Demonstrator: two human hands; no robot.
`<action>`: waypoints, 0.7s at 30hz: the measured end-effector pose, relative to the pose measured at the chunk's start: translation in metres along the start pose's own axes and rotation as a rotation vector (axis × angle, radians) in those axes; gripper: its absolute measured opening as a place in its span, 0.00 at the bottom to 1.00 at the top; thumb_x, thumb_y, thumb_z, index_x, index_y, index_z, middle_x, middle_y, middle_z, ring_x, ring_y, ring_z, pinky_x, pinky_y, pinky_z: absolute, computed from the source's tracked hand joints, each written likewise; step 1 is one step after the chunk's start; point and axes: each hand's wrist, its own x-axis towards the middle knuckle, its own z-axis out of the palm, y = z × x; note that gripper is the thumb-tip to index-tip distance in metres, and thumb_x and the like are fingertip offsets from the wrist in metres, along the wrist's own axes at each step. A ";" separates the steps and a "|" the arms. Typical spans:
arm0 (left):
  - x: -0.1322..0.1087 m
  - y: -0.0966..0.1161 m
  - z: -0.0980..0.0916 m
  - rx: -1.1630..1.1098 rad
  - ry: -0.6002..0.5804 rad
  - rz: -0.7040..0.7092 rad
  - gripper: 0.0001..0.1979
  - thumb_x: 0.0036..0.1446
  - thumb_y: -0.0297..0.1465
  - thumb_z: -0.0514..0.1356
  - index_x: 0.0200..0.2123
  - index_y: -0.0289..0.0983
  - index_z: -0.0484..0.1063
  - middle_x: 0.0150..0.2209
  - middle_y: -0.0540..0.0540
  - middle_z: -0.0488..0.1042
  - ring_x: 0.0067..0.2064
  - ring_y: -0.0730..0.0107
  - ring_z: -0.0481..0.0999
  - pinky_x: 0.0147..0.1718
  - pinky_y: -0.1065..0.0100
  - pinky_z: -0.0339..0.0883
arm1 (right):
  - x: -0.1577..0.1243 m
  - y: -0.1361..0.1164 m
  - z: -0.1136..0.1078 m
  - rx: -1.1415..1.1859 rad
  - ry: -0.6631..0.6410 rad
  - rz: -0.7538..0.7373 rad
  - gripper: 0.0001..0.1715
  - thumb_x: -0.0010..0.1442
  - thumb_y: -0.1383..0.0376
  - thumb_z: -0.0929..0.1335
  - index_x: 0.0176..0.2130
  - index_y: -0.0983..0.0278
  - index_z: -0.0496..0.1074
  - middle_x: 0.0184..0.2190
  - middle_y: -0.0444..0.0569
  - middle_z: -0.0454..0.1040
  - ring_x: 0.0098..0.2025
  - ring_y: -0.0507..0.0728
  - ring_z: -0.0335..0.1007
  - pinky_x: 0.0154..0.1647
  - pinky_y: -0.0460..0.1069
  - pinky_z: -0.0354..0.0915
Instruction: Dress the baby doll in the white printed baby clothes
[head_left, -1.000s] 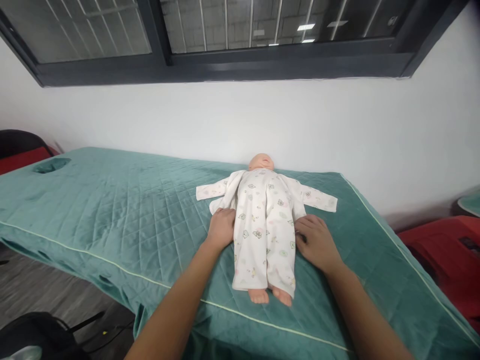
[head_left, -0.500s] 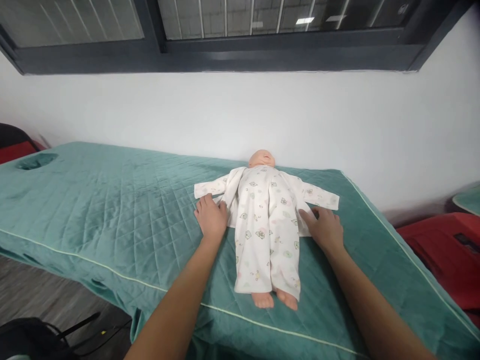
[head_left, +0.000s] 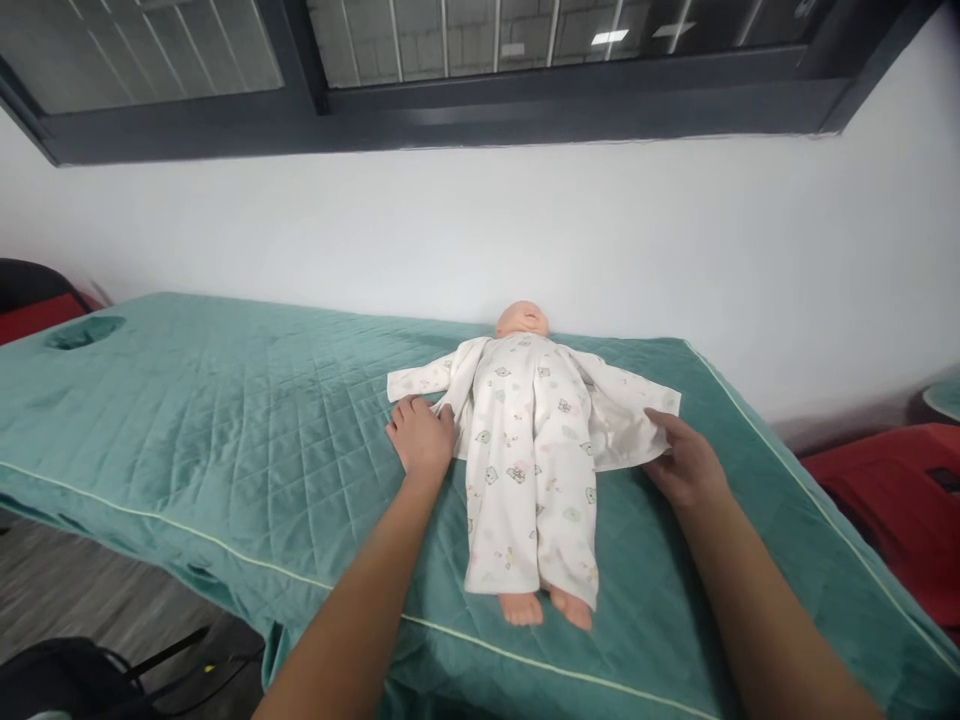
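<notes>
A baby doll (head_left: 522, 322) lies on its back on a green quilted table (head_left: 225, 420), head toward the wall. It wears a white printed sleepsuit (head_left: 529, 460), and its bare feet (head_left: 545, 607) stick out at the near end. My left hand (head_left: 421, 437) rests flat beside the doll's left flank, fingers on the edge of the suit's opened flap. My right hand (head_left: 682, 462) pinches the outer edge of the other flap and holds it pulled out sideways, near the sleeve end.
A white wall stands right behind the table, with a dark-framed window (head_left: 465, 70) above. Red furniture (head_left: 892, 500) is at the right, and another red piece (head_left: 37, 310) at the far left. A face hole (head_left: 73, 333) opens in the table's left end. Dark objects lie on the floor at bottom left.
Both hands moved up from beside the doll's hips to its chest level. My right hand then slid outward to the right, drawing the suit's flap open with it.
</notes>
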 end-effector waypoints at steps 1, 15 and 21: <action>0.000 0.000 0.000 0.003 -0.002 0.000 0.17 0.60 0.40 0.54 0.44 0.34 0.71 0.52 0.38 0.71 0.57 0.49 0.66 0.53 0.51 0.59 | -0.001 -0.002 0.000 0.047 -0.012 0.031 0.12 0.50 0.68 0.69 0.38 0.64 0.74 0.33 0.47 0.79 0.30 0.55 0.75 0.29 0.48 0.73; 0.003 -0.003 0.002 -0.054 -0.004 -0.009 0.14 0.59 0.37 0.52 0.42 0.37 0.71 0.48 0.39 0.73 0.53 0.52 0.69 0.52 0.52 0.59 | -0.032 -0.040 0.065 -0.229 0.101 -0.147 0.09 0.50 0.64 0.71 0.35 0.62 0.72 0.30 0.45 0.76 0.28 0.55 0.73 0.24 0.46 0.68; 0.004 -0.005 0.002 -0.081 -0.022 0.011 0.12 0.59 0.37 0.52 0.40 0.39 0.71 0.46 0.40 0.74 0.52 0.53 0.69 0.51 0.52 0.60 | -0.075 -0.029 0.119 -0.960 -0.348 -0.497 0.03 0.54 0.65 0.67 0.33 0.60 0.70 0.41 0.47 0.77 0.44 0.62 0.73 0.43 0.55 0.69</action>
